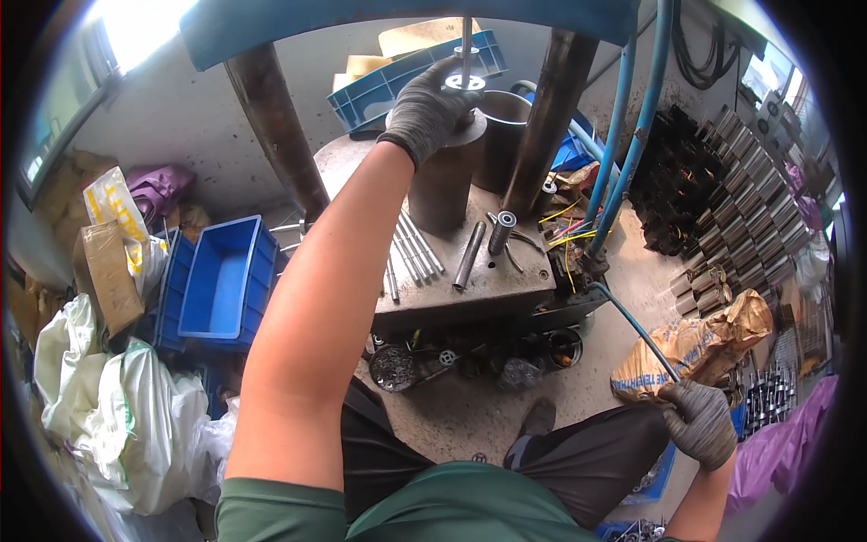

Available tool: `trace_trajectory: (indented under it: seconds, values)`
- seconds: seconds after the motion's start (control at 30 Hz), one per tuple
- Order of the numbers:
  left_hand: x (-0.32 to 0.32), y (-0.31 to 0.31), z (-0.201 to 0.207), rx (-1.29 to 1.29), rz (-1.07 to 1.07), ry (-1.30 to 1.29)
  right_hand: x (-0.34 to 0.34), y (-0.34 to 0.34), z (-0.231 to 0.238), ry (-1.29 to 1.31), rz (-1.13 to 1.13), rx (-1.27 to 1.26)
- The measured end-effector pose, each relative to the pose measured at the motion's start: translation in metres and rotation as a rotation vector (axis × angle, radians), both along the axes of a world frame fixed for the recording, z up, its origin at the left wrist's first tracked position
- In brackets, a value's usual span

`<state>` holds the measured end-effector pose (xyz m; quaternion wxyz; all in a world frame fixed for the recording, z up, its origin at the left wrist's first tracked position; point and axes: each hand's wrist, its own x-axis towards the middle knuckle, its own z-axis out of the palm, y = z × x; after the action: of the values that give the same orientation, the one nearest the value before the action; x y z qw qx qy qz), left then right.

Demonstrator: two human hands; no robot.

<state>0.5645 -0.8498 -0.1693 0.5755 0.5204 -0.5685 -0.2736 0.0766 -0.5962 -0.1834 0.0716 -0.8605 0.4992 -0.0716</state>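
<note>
My left hand (426,110), in a grey knit glove, reaches far forward with its fingers closed round the side of a shiny round metal piece (465,82). That piece sits above a thick upright steel cylinder (441,191). A thin vertical metal rod (467,38) rises from its middle toward the blue beam (406,20) of a press. Part of the piece is hidden by my fingers. At the lower right, my right hand (701,423), gloved alike, is wrapped round the end of a long blue lever (638,329) that runs to the press's side.
Metal rods (417,246), a dark tube (470,256) and a short shaft with a bearing (502,233) rest on the press table (528,287). Steel columns (275,126) flank it. Blue crates (228,280) stand left; stacked metal cylinders (754,194) and a brown paper sack (695,348) lie right.
</note>
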Motion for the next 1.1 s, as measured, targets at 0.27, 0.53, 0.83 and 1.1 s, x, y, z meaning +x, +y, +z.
trace_trajectory:
  seconds: [0.27, 0.53, 0.83, 1.1]
  values:
    - [0.006, -0.002, -0.001, 0.081, -0.021, 0.180, -0.002, -0.031, 0.016, -0.180, -0.088, -0.377]
    - [0.010, -0.008, -0.006, 0.015, -0.054, 0.175, 0.010, -0.171, 0.064, -0.535, -0.034, -0.628]
    - [0.016, -0.006, -0.008, 0.024, 0.075, 0.072, 0.012, -0.069, 0.039, -0.143, -0.195, -0.067]
    - [0.008, -0.007, -0.004, -0.010, 0.085, 0.010, -0.011, 0.013, -0.017, 0.221, 0.177, 0.128]
